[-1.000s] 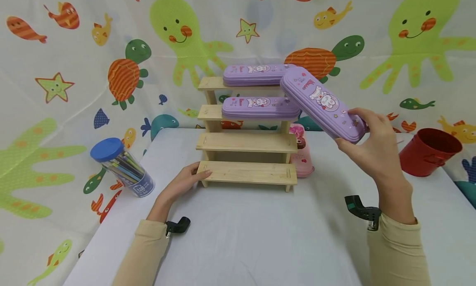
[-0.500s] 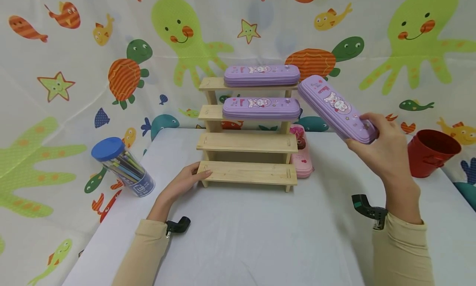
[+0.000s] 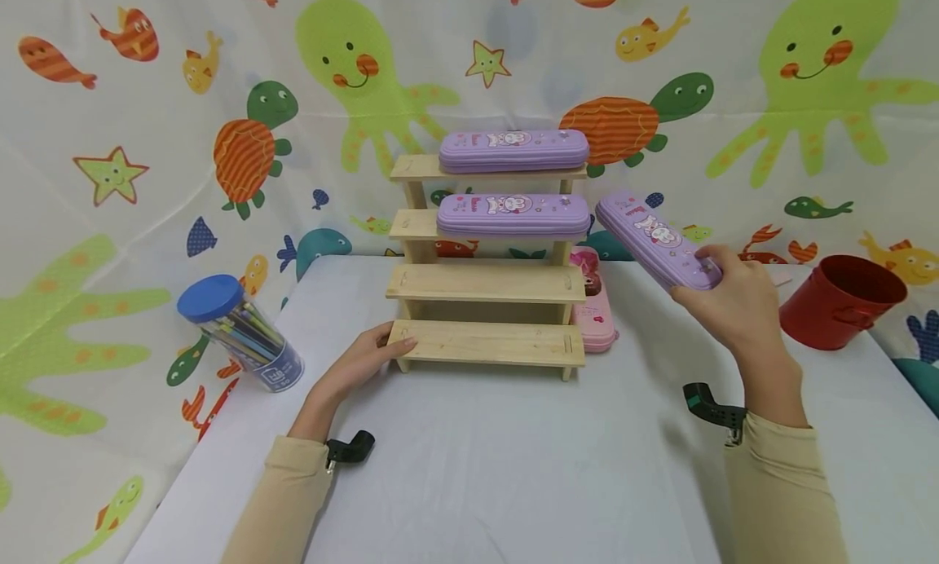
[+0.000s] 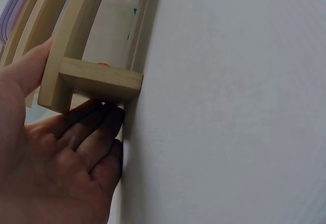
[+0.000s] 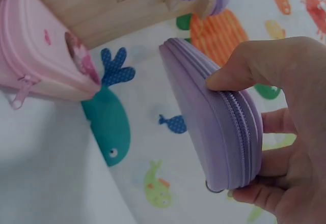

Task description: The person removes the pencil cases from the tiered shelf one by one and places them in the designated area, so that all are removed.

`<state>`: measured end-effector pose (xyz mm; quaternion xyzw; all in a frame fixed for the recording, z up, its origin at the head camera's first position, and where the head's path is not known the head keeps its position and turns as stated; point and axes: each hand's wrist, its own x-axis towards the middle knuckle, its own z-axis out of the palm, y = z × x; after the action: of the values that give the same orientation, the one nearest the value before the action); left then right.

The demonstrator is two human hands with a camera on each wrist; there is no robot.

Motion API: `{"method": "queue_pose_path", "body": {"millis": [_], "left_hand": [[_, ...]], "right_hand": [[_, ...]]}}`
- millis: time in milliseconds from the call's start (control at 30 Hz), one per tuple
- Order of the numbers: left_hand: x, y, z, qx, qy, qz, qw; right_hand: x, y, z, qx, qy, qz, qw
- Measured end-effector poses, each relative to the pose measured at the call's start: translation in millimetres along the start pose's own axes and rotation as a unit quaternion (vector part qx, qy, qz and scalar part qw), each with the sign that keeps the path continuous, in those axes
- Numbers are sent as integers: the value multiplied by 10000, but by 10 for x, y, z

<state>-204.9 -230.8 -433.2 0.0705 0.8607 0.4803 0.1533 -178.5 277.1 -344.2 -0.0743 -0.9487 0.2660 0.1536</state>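
Note:
My right hand [image 3: 741, 303] grips one end of a purple zippered pencil case [image 3: 656, 238], held tilted in the air right of the wooden step shelf [image 3: 484, 283]. In the right wrist view, its zip [image 5: 237, 117] runs between the thumb and the fingers. My left hand [image 3: 367, 359] holds the left end of the lowest step, thumb on top and fingers against the leg [image 4: 102, 79] below. Another purple pencil case [image 3: 513, 150] lies on the top step, and a similar purple case [image 3: 512, 214] lies on the second step. The two lower steps bear nothing.
A pink pencil case [image 3: 596, 319] stands beside the shelf's right side, partly behind it. At the right is a red metal bucket [image 3: 844, 303]. A blue-lidded clear tub of pencils [image 3: 245, 332] stands at the left. A sea-animal curtain [image 3: 469, 91] hangs behind the white table [image 3: 513, 458].
My right hand has moved the purple case away from the top step, first right, then lower. My left hand stays on the shelf.

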Motion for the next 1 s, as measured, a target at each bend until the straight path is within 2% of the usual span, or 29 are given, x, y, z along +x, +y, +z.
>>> {"method": "queue_pose_path", "body": {"millis": [467,667,867,1000], "left_hand": [[-15,22,4,-28,3,-17,10000],[-3,19,1,41,-14,9,10000],[-11,9,-1,-43,-22,-9,10000],[-6,7,1,-56,-21,-9,10000]], "right_hand": [[88,278,230,-318,-1062,340,9932],[94,343,291,-508,-1514,414,9863],[91,368,330,-560,-2183,299,9738],[87,337,345,-519,-2351,266,9702]]}}
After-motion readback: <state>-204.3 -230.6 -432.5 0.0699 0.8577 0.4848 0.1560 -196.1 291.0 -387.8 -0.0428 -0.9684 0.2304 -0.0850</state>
